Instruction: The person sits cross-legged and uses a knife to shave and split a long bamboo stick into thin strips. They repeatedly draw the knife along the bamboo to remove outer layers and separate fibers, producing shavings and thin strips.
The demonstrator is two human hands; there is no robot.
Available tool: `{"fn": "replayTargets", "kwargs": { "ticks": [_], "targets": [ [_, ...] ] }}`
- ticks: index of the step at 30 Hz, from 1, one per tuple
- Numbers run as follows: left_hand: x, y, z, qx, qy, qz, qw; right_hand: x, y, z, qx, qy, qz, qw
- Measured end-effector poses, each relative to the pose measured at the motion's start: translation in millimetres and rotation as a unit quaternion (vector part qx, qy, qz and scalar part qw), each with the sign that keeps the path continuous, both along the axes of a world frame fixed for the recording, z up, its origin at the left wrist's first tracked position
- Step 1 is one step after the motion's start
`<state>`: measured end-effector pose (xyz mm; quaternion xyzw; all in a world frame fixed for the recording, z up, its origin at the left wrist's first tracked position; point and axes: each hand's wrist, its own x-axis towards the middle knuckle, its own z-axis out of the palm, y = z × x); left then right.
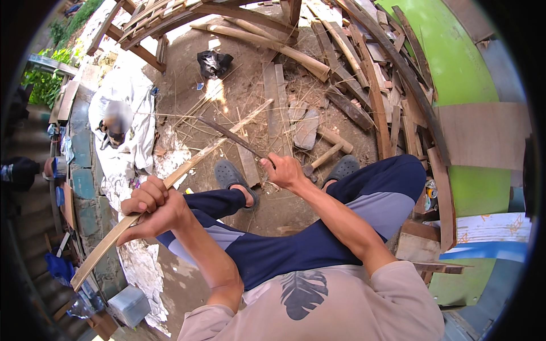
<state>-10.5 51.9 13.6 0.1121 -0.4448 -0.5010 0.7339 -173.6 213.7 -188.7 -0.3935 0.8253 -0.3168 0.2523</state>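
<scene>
My left hand [156,207] is wrapped round a long, pale strip of wood [193,163]. The strip slants from low at the left up to the middle of the view. In my right hand [284,171] is a long, dark-bladed knife [233,135], its handle mostly hidden by my fingers. Its blade points up and to the left and crosses the strip's far part; whether the two touch I cannot tell. Between my feet, near the right shoe [343,168], a wooden mallet [329,155] lies on the ground, partly behind my right hand.
Planks and timber offcuts [392,108] are piled at the right, beside a green panel [472,68]. A slatted wooden bench [170,23] stands at the far left. Flat stones [306,129], a black plastic bag [214,63] and white cloth [136,113] lie on the ground.
</scene>
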Motion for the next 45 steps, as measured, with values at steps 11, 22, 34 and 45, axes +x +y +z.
{"fn": "replayTargets", "kwargs": {
  "ticks": [11, 22, 34, 45],
  "targets": [
    [-1, -4, 2, 0.024, -0.007, 0.030, 0.999, -10, 7, -28, 0.023, -0.021, -0.018, 0.999],
    [3, -8, 0, 0.014, 0.010, 0.002, 1.000, -23, 4, -29, 0.086, -0.069, -0.061, 0.992],
    [13, -14, -3, 0.054, 0.014, 0.044, 0.997, -15, -24, 1, 0.040, -0.043, -0.024, 0.998],
    [13, -16, -2, 0.063, 0.019, 0.060, 0.996, -31, -30, 4, 0.065, -0.037, 0.011, 0.997]
  ]
}}
